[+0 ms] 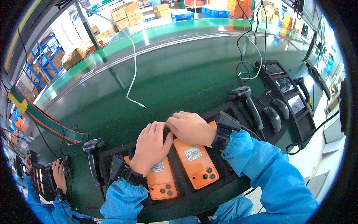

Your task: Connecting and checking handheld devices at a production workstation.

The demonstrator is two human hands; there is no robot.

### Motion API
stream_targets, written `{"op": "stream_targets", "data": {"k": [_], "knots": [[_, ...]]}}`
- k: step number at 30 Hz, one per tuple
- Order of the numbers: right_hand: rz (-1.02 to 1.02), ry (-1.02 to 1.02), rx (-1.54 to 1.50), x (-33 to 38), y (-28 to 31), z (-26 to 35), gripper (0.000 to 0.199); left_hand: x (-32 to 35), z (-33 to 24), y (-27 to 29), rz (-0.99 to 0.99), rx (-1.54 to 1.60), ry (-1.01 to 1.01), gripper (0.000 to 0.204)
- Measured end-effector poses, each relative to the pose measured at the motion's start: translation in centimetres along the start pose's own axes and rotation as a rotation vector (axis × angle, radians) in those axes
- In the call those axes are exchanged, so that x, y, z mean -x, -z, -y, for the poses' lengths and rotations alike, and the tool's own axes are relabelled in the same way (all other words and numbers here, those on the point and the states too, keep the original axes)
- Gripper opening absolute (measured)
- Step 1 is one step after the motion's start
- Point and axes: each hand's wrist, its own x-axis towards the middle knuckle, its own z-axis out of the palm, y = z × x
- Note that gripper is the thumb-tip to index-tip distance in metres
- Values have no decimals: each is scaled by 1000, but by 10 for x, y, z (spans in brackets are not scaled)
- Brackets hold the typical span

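Two orange smartphones lie back up in a black tray (181, 180) before me, each with a white label and a cluster of camera lenses at its near end. My left hand (150, 146) reaches over the left phone (161, 183) and hides its far end. My right hand (191, 128) is bent in from the right, above the far end of the right phone (195, 164). Both hands meet at the tray's far edge with fingers curled downward, closed; what the fingertips hold, if anything, is hidden. More orange shows beside each wrist.
Barcode scanners stand left (93, 156) and right (248, 104) of the tray. Two black computer mice (273, 118) and a black holder with several screens (285, 85) sit farther right. A white cable (135, 71) hangs over the green bench. Another person's hand (59, 175) works at far left.
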Motion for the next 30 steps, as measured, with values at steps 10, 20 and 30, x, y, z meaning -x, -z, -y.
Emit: {"op": "stream_targets", "data": {"k": [10, 20, 30], "knots": [[2, 20, 10, 0, -3, -2, 18, 0, -2, 4, 65, 21, 39, 28], [-13, 25, 7, 0, -6, -4, 19, -1, 2, -3, 5, -22, -12, 28], [-39, 40, 4, 0, -7, -6, 20, 0, 1, -2, -5, -16, -15, 26]]}}
